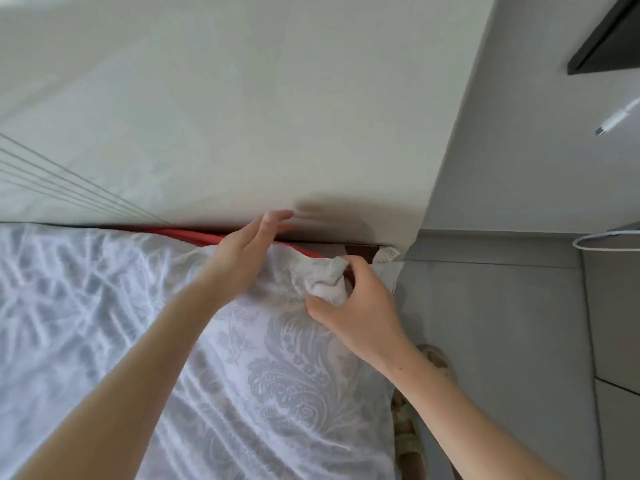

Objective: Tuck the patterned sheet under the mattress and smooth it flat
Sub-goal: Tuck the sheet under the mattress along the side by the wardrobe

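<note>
A white sheet with a grey floral pattern (277, 368) covers the bed and reaches the far corner by the wall. A strip of red mattress (194, 234) shows along the far edge. My right hand (360, 306) grips a bunched corner of the sheet (325, 282) at the bed's far right corner. My left hand (249, 251) lies with straight fingers at the far edge, fingertips toward the gap between the mattress and the wall. A white label (389, 255) hangs at the corner.
A pale wall (242, 116) runs close behind the bed. Grey floor tiles (502, 323) lie to the right, where my sandalled foot (408, 438) stands beside the bed. A white cable (602, 242) and a dark shelf (609, 39) are at the far right.
</note>
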### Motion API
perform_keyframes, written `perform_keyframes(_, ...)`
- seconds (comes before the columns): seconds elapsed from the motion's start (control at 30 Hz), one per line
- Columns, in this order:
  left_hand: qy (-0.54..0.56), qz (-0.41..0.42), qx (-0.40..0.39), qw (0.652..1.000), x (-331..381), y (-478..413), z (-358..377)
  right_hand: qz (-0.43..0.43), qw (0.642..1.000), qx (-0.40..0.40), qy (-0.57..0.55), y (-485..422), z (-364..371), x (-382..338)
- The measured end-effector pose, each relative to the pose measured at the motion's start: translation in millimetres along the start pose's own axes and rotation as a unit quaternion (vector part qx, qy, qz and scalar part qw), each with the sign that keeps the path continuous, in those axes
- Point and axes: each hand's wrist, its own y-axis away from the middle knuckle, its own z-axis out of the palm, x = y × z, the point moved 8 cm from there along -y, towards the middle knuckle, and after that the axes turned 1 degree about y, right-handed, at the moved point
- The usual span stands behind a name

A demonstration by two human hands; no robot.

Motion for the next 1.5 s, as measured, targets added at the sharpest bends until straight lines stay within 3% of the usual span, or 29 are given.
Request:
perform_keyframes(0.1, -0.035, -0.084, -0.123, 0.988, -7, -10, 7, -0.002, 0.999, -0.005, 0.037, 10, 2, -14)
perform_keyframes(0.2, -0.062, -0.148, -0.185, 0.970, -10, -16, 10, 0.007, 0.998, -0.019, 0.065, 8, -1, -20)
perform_keyframes(0.27, -0.062, -0.166, -0.201, 0.964, -7, -14, 8, -0.011, 0.989, -0.031, 0.142, 6, -2, -28)
perform_keyframes(0.37, -0.035, -0.149, -0.183, 0.971, 3, -13, 4, -0.087, 0.943, 0.086, 0.310, 0, -16, -56)
perform_keyframes(0.43, -0.044, -0.128, -0.182, 0.974, 12, -10, 3, -0.158, 0.905, 0.163, 0.361, -5, -15, -79)
perform_keyframes(0.53, -0.064, -0.127, -0.183, 0.973, 21, -5, -3, -0.262, 0.848, 0.208, 0.410, -2, -8, -113)
perform_keyframes(0.63, -0.102, -0.149, -0.155, 0.971, 16, -5, -17, -0.290, 0.807, 0.253, 0.449, -4, -26, -132)
perform_keyframes(0.73, -0.098, -0.128, -0.155, 0.975, 12, -9, -18, -0.246, 0.820, 0.260, 0.446, -15, -32, -125)
perform_keyframes(0.8, -0.087, -0.120, -0.167, 0.975, 12, -10, -13, -0.202, 0.826, 0.221, 0.478, -22, -22, -113)
perform_keyframes(0.9, -0.092, -0.097, -0.189, 0.973, 11, -15, -5, -0.037, 0.839, 0.105, 0.532, -38, -18, -71)
perform_keyframes(0.97, -0.098, -0.075, -0.220, 0.968, 11, -15, 3, 0.058, 0.850, 0.071, 0.519, -45, -24, -55)
perform_keyframes(1.1, -0.114, -0.060, -0.262, 0.957, 10, -11, 10, 0.093, 0.843, 0.046, 0.527, -59, -24, -49)
perform_keyframes(1.23, -0.260, -0.042, -0.197, 0.944, 16, -16, 15, 0.093, 0.851, 0.024, 0.517, -60, -25, -47)
perform_keyframes(1.33, -0.353, 0.050, -0.149, 0.922, 31, -14, 26, 0.047, 0.878, 0.030, 0.476, -56, -30, -46)
perform_keyframes(1.4, -0.381, 0.089, -0.136, 0.910, 32, -12, 30, -0.062, 0.906, 0.146, 0.392, -29, -50, -64)
perform_keyframes(1.47, -0.403, 0.114, -0.126, 0.899, 31, -13, 33, -0.157, 0.898, 0.287, 0.294, 21, -74, -77)
perform_keyframes(1.5, -0.415, 0.125, -0.124, 0.893, 32, -13, 35, -0.166, 0.902, 0.305, 0.257, 43, -78, -75)
